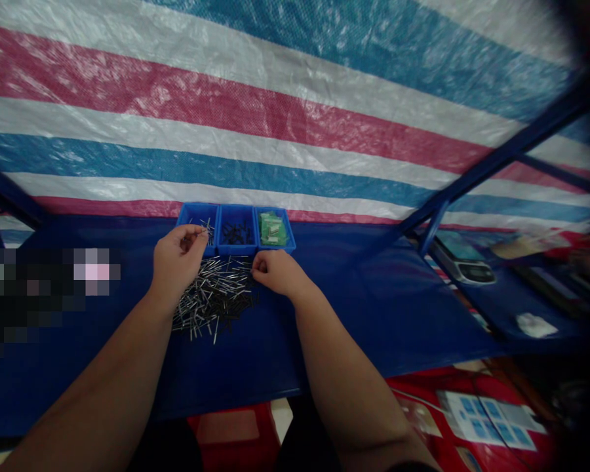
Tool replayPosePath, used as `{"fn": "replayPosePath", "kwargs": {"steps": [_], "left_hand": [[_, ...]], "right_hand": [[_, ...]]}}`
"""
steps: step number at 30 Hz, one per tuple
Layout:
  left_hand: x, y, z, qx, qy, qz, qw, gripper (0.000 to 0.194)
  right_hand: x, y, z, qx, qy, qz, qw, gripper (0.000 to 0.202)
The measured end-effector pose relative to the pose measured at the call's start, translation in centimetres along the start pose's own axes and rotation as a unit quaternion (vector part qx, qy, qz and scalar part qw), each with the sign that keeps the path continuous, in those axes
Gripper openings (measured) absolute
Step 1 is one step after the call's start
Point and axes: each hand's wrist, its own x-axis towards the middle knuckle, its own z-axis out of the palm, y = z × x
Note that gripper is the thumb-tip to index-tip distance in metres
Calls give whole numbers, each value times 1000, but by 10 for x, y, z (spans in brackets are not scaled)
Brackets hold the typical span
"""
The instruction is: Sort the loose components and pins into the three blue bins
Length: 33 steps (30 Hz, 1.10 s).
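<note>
My left hand point(179, 257) is at the front of the left blue bin point(185, 211), thumb and forefinger pinched together over its opening. Thin silvery metal pins point(209, 229) show inside that bin; what the fingertips hold is too small to make out. Below lies a heap of similar metal pins point(209, 288), mixed with dark short pieces point(229, 305) on its right side. At the heap's upper right edge, my right hand point(274, 270) has its fingers curled closed, and I cannot make out what is in them.
The middle blue bin point(238, 249) holds black pieces, the right bin point(289, 248) green packets. Blue frame bars point(472, 172) slant up at the right. Beyond them are a scale point(465, 265) and a crumpled white item point(535, 325). Striped sheeting point(255, 124) closes off the back.
</note>
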Motion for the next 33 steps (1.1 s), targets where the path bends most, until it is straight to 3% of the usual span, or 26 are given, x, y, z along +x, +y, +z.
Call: {"fn": "replayPosePath", "kwargs": {"steps": [9,17,21,25,29,33], "left_hand": [[10,-14,0,-70,60,-50,994,31],[11,-16,0,-99,26,-65,993,43],[9,-12,0,-93,8,-27,995,39],[3,-4,-1,-28,-81,37,996,31],[-3,2,0,44,-196,119,972,29],[-7,4,2,48,-242,151,957,25]], "right_hand": [[-1,0,1,9,0,-11,1000,5],[0,2,0,19,0,-13,1000,6],[-1,-1,-2,35,20,-26,999,5],[-2,-4,-4,84,50,-76,992,6],[-3,-7,-6,118,72,-107,985,8],[-3,-7,-6,138,82,-115,980,9]]}}
